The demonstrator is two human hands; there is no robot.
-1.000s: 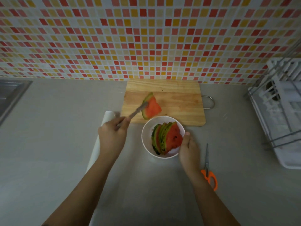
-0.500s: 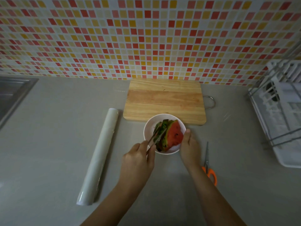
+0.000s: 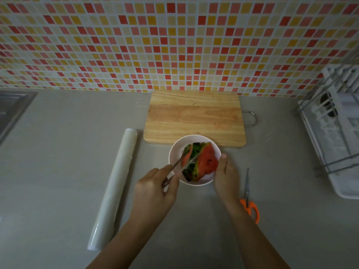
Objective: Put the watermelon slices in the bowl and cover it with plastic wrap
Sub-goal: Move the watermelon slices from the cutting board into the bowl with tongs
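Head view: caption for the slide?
Left hand holds a watermelon slice in the white bowl with tongs, right hand steadying it; wrap roll lies unused.

Your shot is dim and underexposed, with a grey-green cast. The tiled wall is the brightest part and evenly lit; the counter darkens toward you. There is a soft shadow along the right side of the plastic wrap roll, with no hard edges. Faint glints show on the counter either side of the cutting board. Wide-angle bend curves the wall lines and the dish rack at the right edge. The rack is soft; the watermelon slices are fairly sharp.
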